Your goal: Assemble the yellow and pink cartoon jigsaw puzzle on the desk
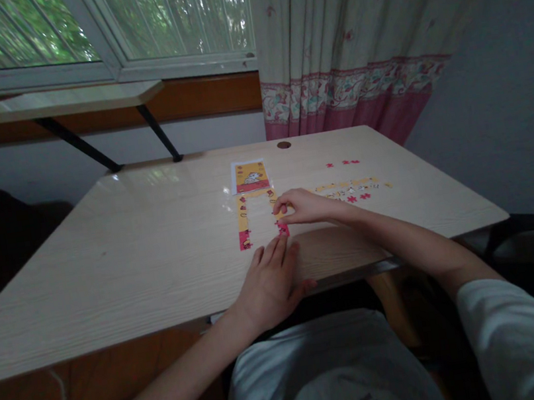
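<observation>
Pale wood-grain covers the desk (155, 257), and a partly built jigsaw (242, 214) lies on it, near the middle of its length and closer to the near edge than to the far one. The jigsaw is a yellow border with red at the corners toward the near edge, and bare desk shows inside it. Just beyond it, toward the far edge, lies a picture card (249, 176) with a white animal on yellow and red.

The right hand (301, 206) is at the border's side facing the desk's right edge, its fingers bent and the thumb close to the forefinger; I cannot tell whether a piece is pinched between them. The left hand (271, 279) lies palm down across the near edge, fingers stretched out and not clenched, fingertips at the border's red right corner, thumb spread toward the right edge.

Loose pieces lie between the right hand and the desk's right edge: a row of yellow pieces (372, 179), white pieces (355, 191) just beside it, and red pieces (352, 199) nearer the near edge. Three more red ones sit apart, toward the far right corner.

A round hole (283, 145) is set by the far edge. At the far left corner, black struts (81, 144) hold up a shelf (52, 104). Past the far edge hang a patterned curtain (352, 33) and a barred window (179, 16)
</observation>
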Tool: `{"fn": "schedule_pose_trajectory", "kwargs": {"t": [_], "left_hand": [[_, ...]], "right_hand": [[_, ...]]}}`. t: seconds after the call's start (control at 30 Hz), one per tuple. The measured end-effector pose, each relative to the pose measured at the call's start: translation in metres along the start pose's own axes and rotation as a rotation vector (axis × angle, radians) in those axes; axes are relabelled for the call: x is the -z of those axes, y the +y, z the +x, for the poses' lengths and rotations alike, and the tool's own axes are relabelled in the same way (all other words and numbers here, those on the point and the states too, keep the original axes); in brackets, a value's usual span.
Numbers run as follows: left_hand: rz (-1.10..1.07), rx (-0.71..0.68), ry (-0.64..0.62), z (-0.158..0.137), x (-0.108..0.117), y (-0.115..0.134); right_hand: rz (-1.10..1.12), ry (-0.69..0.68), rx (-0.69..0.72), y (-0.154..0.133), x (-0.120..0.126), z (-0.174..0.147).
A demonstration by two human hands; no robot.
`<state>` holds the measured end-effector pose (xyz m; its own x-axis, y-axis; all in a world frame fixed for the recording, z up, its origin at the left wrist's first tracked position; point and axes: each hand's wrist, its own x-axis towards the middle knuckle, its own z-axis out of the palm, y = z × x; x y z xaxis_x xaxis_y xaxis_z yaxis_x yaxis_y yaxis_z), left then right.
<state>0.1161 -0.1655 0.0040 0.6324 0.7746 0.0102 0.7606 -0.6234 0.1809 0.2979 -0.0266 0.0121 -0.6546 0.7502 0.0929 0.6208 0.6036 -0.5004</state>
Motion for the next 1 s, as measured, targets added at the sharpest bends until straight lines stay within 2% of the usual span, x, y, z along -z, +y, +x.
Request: {"fn": "schedule_pose_trajectory", "kwargs": {"t": [0.23,0.43,0.57,0.73,0.87,1.0], "left_hand": [[-0.025,-0.070,0.042,0.001,0.006,-0.012],[-0.039,-0.119,0.195,0.002,0.032,-0.057],[0.001,-0.092,0.141,0.012,0.048,-0.106],[0.020,-0.082,-0.005,0.029,0.054,-0.161],[-0.056,-0.109,-0.039,0.042,0.048,-0.185],[-0.141,-0.149,-0.023,0.049,0.038,-0.194]], "right_hand": [[0.010,0.011,0.036,-0.002,0.005,-0.002],[-0.087,0.091,0.052,0.001,0.013,-0.016],[-0.185,0.081,0.083,0.005,0.005,-0.024],[-0.233,0.050,0.076,0.004,-0.003,-0.024],[-0.238,0.008,0.040,0.004,-0.005,-0.023],[-0.230,0.005,0.024,0.004,-0.003,-0.025]]}}
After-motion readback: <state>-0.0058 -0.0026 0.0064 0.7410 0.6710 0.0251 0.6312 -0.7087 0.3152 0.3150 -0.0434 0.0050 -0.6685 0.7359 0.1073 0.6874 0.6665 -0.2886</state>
